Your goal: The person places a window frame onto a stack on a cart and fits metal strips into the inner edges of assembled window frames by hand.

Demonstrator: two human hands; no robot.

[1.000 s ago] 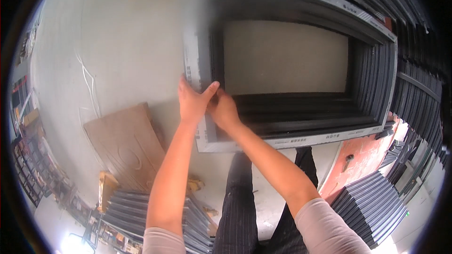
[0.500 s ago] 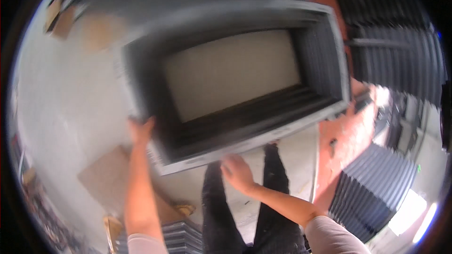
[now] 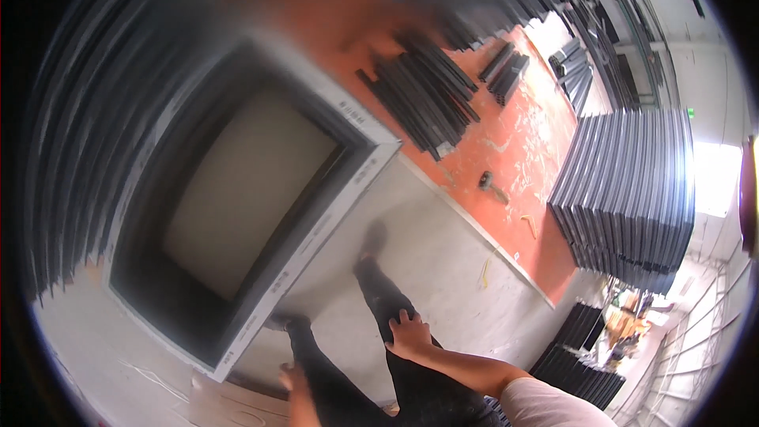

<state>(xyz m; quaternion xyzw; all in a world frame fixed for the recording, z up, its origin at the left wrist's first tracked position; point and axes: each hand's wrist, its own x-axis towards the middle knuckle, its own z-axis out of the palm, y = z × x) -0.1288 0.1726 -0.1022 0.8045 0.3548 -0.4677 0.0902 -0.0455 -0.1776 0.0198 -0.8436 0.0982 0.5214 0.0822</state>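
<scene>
A large rectangular frame (image 3: 304, 257) with a pale, printed upper face and deep dark inner walls fills the left side, a pale surface showing through its opening. My left hand (image 3: 294, 379) hangs off its near edge beside my left leg, apart from it; blur hides how its fingers are set. My right hand (image 3: 409, 338) lies on my right thigh (image 3: 419, 375) with fingers spread, holding nothing.
Dark bars (image 3: 427, 95) lie on the red floor area (image 3: 530, 134), with a small hand tool (image 3: 492, 187) nearer. Stacked dark frames (image 3: 624, 198) stand at the right, more dark stock (image 3: 581, 356) below them. Dark ribbed stacks (image 3: 67, 126) line the far left.
My view has turned, putting the frame further left and showing more red floor. My left hand has come off the frame's side. My right hand has moved from the near edge onto my thigh.
</scene>
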